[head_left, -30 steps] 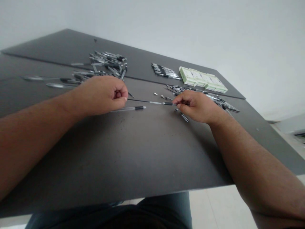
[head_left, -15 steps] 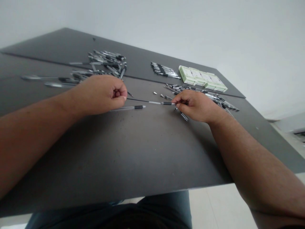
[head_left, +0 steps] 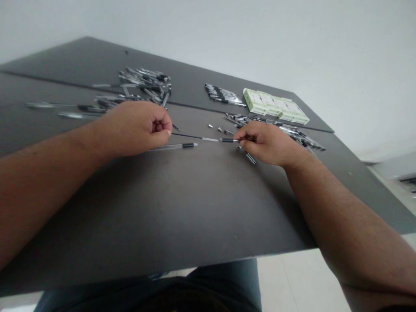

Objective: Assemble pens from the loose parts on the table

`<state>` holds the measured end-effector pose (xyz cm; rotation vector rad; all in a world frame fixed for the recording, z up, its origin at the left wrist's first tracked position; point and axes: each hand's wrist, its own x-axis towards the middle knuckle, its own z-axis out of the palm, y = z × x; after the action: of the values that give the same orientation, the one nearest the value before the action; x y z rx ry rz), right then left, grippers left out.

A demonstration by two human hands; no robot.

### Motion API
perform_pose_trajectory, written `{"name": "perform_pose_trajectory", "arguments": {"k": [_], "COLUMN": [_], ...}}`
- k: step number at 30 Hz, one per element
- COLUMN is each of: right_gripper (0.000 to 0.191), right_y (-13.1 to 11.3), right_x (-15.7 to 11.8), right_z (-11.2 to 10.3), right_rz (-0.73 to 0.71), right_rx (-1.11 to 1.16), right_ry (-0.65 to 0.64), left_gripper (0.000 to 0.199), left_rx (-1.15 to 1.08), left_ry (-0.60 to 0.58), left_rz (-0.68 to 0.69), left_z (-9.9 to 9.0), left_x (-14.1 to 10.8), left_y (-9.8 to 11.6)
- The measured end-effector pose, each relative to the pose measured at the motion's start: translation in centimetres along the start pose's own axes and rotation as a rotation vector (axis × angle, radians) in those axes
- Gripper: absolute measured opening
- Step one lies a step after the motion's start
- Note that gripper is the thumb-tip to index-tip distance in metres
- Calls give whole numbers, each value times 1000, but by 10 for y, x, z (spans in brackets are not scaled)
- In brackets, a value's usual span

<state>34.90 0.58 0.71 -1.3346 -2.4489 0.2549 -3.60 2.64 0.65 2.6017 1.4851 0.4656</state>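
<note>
On my feed, nearest on the one grey table (head_left: 195, 195), one loose pen (head_left: 177, 147) lies partly hidden by my left hand (head_left: 139, 128), which pinches one refill (head_left: 188, 136), while my right hand (head_left: 263, 143) pinches one barrel (head_left: 226, 140) at the refill's other end; that refill stretches between the two, and how far in it sits I can't tell! Just beyond, two tips (head_left: 210, 126), then one right pile (head_left: 302, 139) and one left pile (head_left: 146, 80), both too tangled to count, and farther back one row of pens (head_left: 224, 94) beside green-and-white boxes (head_left: 276, 106), number unclear.
</note>
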Motion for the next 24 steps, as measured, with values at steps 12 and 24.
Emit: {"name": "perform_pose_trajectory", "arguments": {"k": [12,24], "right_gripper": [30,30], "right_y": [-1,0], "right_x": [0,0], "right_z": [-1,-1], "right_rz": [-13,-6], "right_rx": [26,6], "right_ry": [5,-12], "left_gripper": [27,26], "left_rx": [-14,-8], "left_ry": [10,13], "left_rz": [4,-47], "left_z": [1,0], "left_x": [-2,0], "left_y": [-1,3]}}
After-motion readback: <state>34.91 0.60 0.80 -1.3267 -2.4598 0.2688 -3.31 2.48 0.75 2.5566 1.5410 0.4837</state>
